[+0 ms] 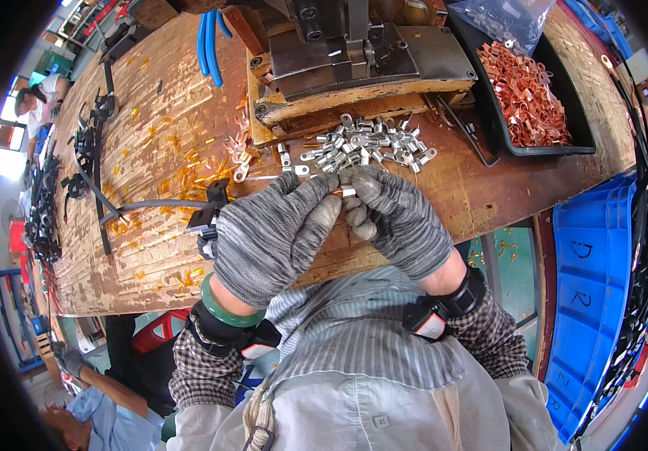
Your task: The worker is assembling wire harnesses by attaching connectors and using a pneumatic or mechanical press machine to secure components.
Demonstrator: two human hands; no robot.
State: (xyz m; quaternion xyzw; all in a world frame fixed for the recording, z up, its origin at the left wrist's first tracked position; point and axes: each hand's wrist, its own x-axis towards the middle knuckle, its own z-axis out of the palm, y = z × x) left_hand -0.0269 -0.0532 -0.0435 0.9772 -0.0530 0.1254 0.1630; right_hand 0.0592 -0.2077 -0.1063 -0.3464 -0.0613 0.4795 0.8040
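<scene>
Both my hands wear grey knitted gloves and meet over the near part of the wooden bench. My left hand (267,237) is closed around a grey cable (162,204), which comes in from the left past black connector pieces (207,216). Bare copper shows at the cable's end, between my fingertips. My right hand (403,222) pinches a small silver cable lug (349,192) against that copper end. How far the copper sits inside the lug is hidden by my fingers. Just beyond my hands lies a pile of silver lugs (361,143).
Behind the pile stands a metal press (339,64). A black tray (564,149) of copper lugs (519,98) is at its right, with a bent rod (467,135) between. Blue cables (208,49) lie left. A blue crate (591,286) stands right. Co-workers (110,406) are on the left.
</scene>
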